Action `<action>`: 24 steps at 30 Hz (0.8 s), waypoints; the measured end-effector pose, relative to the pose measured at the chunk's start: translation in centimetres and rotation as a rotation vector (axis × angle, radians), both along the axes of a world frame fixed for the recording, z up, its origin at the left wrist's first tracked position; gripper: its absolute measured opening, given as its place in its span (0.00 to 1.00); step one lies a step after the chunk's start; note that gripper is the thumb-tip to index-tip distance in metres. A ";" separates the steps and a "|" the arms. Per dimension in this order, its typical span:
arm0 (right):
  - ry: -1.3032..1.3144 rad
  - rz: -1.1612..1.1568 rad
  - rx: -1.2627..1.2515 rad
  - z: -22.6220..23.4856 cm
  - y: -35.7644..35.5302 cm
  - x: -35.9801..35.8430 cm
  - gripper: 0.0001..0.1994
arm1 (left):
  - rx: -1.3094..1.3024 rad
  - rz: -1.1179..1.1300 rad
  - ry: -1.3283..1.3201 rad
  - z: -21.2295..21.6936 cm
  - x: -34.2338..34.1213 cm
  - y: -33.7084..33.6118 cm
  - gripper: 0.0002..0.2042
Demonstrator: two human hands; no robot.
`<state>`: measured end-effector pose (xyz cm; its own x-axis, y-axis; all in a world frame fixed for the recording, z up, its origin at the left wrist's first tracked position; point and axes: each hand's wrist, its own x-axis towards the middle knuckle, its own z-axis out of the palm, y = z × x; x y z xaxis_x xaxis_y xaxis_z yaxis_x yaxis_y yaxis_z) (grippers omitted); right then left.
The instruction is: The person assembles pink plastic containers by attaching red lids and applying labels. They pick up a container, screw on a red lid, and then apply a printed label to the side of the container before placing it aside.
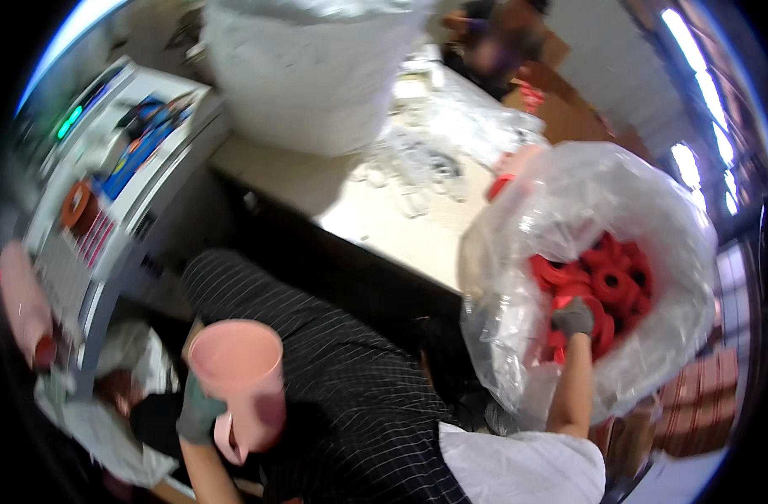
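Observation:
My left hand [201,412], in a grey glove, grips a pink plastic jug [262,403] from its left side, above my lap. The jug's open mouth tilts up toward me, and its handle points down. Far to the right, my right hand [574,317], also gloved in grey, reaches into a large clear plastic bag [506,290]. Its fingers close over one of the red plastic parts [615,284] piled inside; several of these are rounded with a hole in the middle. The fingertips are partly lost among the red pieces.
A white machine [119,244] with tools and a tape roll on top stands at left, a pink jug-like piece [24,302] beside it. A big white sack [312,84] sits on the table [439,239] near small clear-wrapped parts [413,168]. Another person [497,42] is beyond.

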<state>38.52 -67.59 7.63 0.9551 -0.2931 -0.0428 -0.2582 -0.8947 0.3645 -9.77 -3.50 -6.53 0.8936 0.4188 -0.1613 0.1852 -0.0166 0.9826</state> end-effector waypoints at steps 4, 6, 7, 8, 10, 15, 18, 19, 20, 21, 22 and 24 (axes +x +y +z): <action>-0.012 0.426 0.732 10.7 12.8 0.7 0.26 | -0.047 0.001 -0.042 3.1 1.1 1.3 0.53; -0.062 0.538 0.688 11.7 17.6 1.7 0.24 | -0.133 0.020 -0.082 5.8 1.6 0.8 0.55; 0.043 0.759 0.874 12.4 23.3 0.0 0.22 | -0.033 -0.012 -0.060 5.8 0.9 0.8 0.55; 0.014 0.963 0.970 10.9 26.1 0.1 0.19 | 0.049 -0.071 -0.055 5.6 0.8 0.9 0.55; 0.013 1.090 1.223 5.3 34.7 -4.6 0.21 | -0.036 -0.097 -0.040 7.5 2.2 0.1 0.56; 0.441 1.950 1.384 0.2 49.6 -18.7 0.31 | -0.189 0.000 -0.092 10.0 2.2 -2.5 0.58; 0.545 2.061 1.448 -1.9 49.7 -20.8 0.32 | -0.089 -0.022 -0.111 5.6 0.8 -2.6 0.61; 0.542 2.081 1.465 -2.1 49.6 -20.8 0.32 | -0.122 0.000 -0.103 5.1 0.5 -2.8 0.61; 0.549 2.107 1.477 -2.3 49.5 -20.6 0.33 | -0.158 0.029 -0.100 5.4 0.4 -3.0 0.62; 0.544 2.123 1.483 -2.3 49.2 -20.5 0.34 | -0.219 0.033 -0.097 8.0 1.0 -2.8 0.51; 0.572 2.149 1.473 -2.3 49.0 -20.5 0.34 | -0.178 0.029 -0.047 8.0 1.1 -2.9 0.53; 0.579 2.174 1.461 -2.4 48.5 -20.8 0.35 | -0.087 -0.021 0.062 7.8 1.4 -2.5 0.58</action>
